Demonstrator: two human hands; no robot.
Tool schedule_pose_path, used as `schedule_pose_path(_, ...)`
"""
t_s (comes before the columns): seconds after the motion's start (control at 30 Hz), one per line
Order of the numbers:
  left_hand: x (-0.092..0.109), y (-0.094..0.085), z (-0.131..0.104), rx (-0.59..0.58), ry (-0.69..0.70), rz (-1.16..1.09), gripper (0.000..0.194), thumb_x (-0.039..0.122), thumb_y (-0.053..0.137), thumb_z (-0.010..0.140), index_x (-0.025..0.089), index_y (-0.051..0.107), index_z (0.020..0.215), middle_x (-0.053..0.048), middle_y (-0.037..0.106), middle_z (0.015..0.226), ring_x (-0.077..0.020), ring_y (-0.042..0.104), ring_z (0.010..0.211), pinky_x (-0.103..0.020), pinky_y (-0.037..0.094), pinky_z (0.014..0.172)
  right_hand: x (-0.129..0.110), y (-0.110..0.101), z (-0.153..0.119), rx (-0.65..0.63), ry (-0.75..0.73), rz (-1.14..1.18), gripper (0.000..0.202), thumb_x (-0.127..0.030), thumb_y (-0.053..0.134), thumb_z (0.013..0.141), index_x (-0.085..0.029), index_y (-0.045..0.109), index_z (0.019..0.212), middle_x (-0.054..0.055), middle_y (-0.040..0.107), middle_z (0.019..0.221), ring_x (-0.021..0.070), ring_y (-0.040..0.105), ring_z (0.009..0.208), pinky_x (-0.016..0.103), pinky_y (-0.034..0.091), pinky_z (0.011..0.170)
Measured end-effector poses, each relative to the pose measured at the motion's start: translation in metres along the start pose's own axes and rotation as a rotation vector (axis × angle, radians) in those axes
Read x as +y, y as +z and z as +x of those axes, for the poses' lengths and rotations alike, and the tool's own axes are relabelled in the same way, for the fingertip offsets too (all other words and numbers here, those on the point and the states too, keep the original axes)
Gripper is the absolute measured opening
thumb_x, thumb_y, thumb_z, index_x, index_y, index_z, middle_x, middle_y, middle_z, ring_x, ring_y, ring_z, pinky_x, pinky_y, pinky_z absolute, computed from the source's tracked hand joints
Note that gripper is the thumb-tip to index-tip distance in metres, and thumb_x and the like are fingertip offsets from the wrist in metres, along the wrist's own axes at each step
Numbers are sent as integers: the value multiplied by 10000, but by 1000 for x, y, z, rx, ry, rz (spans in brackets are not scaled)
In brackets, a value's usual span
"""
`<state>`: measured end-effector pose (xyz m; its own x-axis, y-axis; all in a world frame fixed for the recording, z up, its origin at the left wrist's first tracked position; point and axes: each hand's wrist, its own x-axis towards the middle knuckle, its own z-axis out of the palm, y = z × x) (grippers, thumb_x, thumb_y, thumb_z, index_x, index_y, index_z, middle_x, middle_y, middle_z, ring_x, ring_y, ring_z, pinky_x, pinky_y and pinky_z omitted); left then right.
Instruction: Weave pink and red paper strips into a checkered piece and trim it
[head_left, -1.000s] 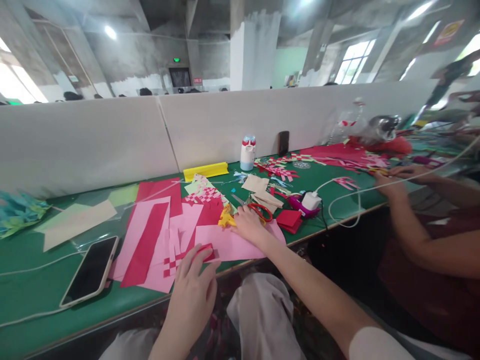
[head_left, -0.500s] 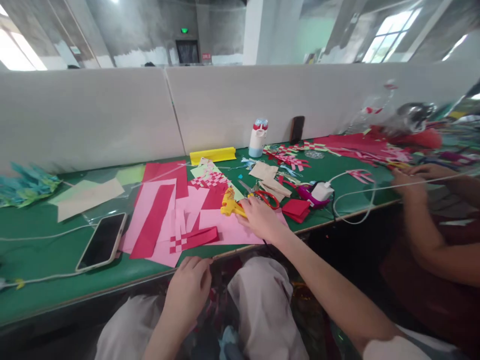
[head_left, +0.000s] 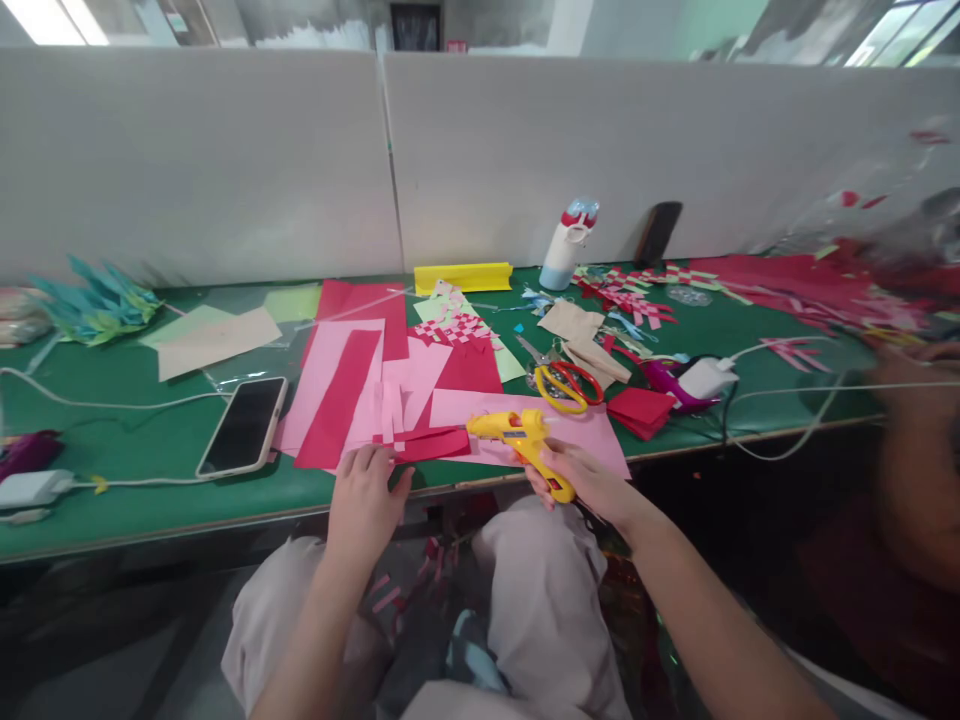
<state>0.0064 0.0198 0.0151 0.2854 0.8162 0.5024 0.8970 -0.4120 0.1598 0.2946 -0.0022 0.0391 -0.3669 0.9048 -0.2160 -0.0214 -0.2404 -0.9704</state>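
A yellow glue gun (head_left: 523, 440) is gripped by its handle in the right hand (head_left: 581, 478), fingers wrapped round it, at the near edge of the green table (head_left: 135, 455); its nozzle is pointed toward nine o'clock, over a pink sheet (head_left: 525, 425). Just at nine o'clock of the nozzle a woven red-and-pink strip piece (head_left: 420, 440) is lain, and its near end is touched by the fingertips of the left hand (head_left: 365, 490), which is held loosely spread and flat at the table edge with nothing grasped. At twelve o'clock of the gun, scissors (head_left: 559, 385) with red and yellow handles are seen, and at two o'clock folded red paper (head_left: 641, 410) beside a white charger (head_left: 705, 378). At nine o'clock, past stacked pink and red sheets (head_left: 337, 390), a phone (head_left: 244, 425) is laid face up. Bare green surface is left between the phone and the near edge. A white bottle (head_left: 566, 250) is stood against the partition (head_left: 225, 160) at twelve o'clock. At three o'clock another person's blurred arm (head_left: 919, 450) is seen.
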Motion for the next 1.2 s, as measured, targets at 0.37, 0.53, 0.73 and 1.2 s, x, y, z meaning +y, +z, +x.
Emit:
schedule_pose_path(0.37, 2, 13, 4, -47, 22, -9, 193, 275, 562, 866, 136, 575, 1000, -116, 641, 915, -276, 581, 904, -391, 479, 792, 9, 24, 30, 157, -182, 283, 407, -490, 433, 875, -158, 561, 1071, 15, 556, 723, 139, 504, 627, 298, 448, 687)
schedule_pose_path(0.53, -5, 3, -3, 60, -77, -23, 94, 191, 563, 835, 160, 599, 917, -91, 652, 881, -256, 580, 857, -365, 474, 780, 6, 32, 45, 128, -195, 258, 438, -516, 452, 864, -159, 555, 1097, 20, 560, 695, 156, 529, 624, 297, 439, 626)
schedule_pose_path(0.73, -15, -10, -22, 74, -83, 4, 141, 85, 522, 821, 187, 620, 814, -36, 670, 762, -211, 579, 732, -324, 461, 693, 2, 37, 50, 136, -158, 216, 445, -537, 433, 869, -166, 562, 1078, 26, 555, 685, 163, 536, 620, 279, 407, 546)
schedule_pose_path(1.2, -24, -12, -23, 118, 68, -57, 283, -55, 477, 683, 200, 598, 656, 2, 666, 648, -175, 583, 643, -310, 471, 654, 11, 41, 65, 137, -146, 212, 375, -475, 378, 911, -174, 557, 1046, 5, 539, 668, 138, 477, 561, 277, 373, 560)
